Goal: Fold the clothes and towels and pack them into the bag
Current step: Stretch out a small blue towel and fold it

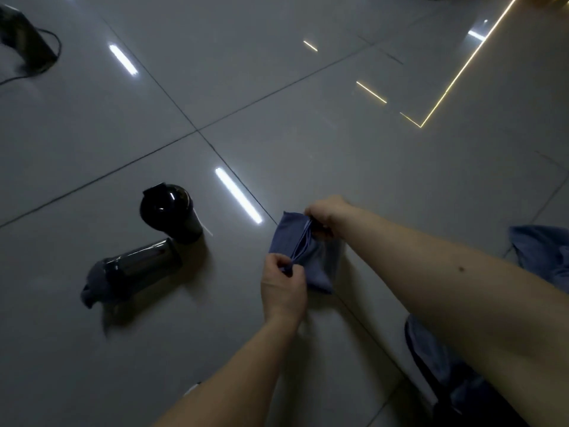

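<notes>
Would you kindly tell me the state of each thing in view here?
Blue cloth: folded small, held up at its edge by both hands.
Left hand: pinching the near end of that edge.
Right hand: gripping the far end.
Upright bottle: standing, lid on.
Second bottle: lying on its side.
Blue garment: crumpled, unfolded.
Dark fabric: heaped, partly hidden.
</notes>
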Demonstrator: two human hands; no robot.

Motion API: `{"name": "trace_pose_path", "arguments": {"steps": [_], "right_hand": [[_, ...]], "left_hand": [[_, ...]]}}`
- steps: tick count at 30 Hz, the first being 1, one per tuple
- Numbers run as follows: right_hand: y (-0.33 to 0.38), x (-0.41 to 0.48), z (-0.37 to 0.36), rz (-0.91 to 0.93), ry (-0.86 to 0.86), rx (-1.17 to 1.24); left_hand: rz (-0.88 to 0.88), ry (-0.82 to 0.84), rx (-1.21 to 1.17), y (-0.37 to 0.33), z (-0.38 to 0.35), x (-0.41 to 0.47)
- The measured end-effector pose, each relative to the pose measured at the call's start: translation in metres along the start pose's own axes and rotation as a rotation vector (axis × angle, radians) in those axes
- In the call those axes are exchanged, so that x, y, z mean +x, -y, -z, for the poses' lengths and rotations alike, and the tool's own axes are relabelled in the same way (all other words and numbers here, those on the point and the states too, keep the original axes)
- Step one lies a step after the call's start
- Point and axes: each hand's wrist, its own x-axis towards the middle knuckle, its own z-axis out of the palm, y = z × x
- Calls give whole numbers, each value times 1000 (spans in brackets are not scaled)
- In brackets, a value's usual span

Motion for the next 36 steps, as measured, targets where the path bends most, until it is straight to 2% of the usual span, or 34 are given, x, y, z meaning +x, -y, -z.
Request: {"name": "trace_pose_path", "arguments": {"steps": [4, 7, 8, 11, 13, 15, 17, 20, 23, 25, 27, 29, 31, 36], "right_hand": [[11, 3, -31, 67, 22, 29], [6, 3, -42, 111, 54, 98], [1, 3, -43, 177, 12, 80], [-41, -5, -37, 501, -310, -315], [-82, -17, -40, 675, -390, -555], [-124, -26, -52, 763, -365, -763], [-153, -27, -59, 769, -279, -952], [-170, -23, -61, 744, -144, -1058], [-155, -28, -54, 674, -103, -879], [-145, -32, -49, 590, -290, -571], [-137, -28, -40, 367, -410, -280], [-128, -20, -32, 133, -376, -62], [-119, -16, -30, 3, -302, 59], [-115, -9, -32, -87, -239, 180]], "left_hand": [[88, -23, 53, 10, 14, 21], [84, 2, 166, 22, 20, 32], [80, -8, 210, 26, 21, 36], [27, -70, 353, 34, 21, 44], [-6, -51, 399, 33, 17, 49], [-9, -1, 428, 30, 13, 54], [-30, 50, 503, 25, 9, 60], [-38, 111, 627, 16, 5, 73], [76, 190, 682, 9, 2, 85], [155, 229, 686, 3, 0, 90], [207, 247, 679, -2, -5, 95], [241, 265, 727, -4, -9, 97], [217, 277, 803, -3, -15, 100], [216, 303, 694, -2, -24, 97]]}}
